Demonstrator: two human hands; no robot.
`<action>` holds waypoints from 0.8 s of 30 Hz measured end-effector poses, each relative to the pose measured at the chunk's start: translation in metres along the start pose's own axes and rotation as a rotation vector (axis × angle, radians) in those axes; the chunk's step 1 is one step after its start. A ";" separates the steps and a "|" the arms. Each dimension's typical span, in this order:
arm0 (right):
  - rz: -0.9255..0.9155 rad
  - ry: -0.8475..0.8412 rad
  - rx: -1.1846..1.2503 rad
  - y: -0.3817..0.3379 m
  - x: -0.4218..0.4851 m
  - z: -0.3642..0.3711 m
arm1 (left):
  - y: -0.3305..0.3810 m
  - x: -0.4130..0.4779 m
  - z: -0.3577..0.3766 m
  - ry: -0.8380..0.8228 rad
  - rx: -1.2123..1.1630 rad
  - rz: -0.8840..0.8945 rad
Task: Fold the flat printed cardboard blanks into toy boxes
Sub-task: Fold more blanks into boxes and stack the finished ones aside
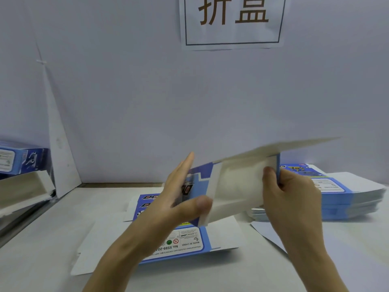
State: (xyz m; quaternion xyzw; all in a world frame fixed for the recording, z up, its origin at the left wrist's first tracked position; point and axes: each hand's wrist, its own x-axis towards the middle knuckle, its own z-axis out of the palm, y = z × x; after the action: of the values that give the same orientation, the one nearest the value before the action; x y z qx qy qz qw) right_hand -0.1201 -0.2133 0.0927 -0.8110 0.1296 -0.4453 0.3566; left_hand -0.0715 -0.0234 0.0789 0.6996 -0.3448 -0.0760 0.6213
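- The white paper sign (232, 22) with brown characters on the far wall is cut off by the top edge.
- The half-opened blue and white cardboard box (237, 184) has a raised flap that blurs toward the right. The left hand (179, 199) covers part of its print, and the right hand (292, 192) covers its right edge.
- The flat blue printed cardboard blank (189, 243) has its middle hidden under that box and the left forearm.
- The stack of flat blue blanks (347, 199) at right is partly hidden behind the right hand.
- The folded blue box (23, 159) at far left is cut by the left edge.
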 end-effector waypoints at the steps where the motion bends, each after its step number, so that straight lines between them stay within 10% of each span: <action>1: 0.004 -0.010 -0.014 0.000 -0.001 0.001 | 0.000 0.000 0.002 -0.010 0.008 0.009; 14: -0.187 -0.041 0.087 -0.001 -0.011 0.008 | 0.016 -0.006 -0.002 0.198 -0.200 -0.093; 24: -0.294 -0.134 -0.066 -0.015 -0.016 0.006 | 0.018 -0.011 -0.005 0.348 0.218 -0.214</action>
State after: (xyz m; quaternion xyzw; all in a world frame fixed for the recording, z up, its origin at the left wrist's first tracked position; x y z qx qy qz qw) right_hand -0.1256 -0.1912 0.0912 -0.8604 0.0001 -0.4330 0.2688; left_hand -0.0842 -0.0132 0.0932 0.7977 -0.1626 0.0180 0.5804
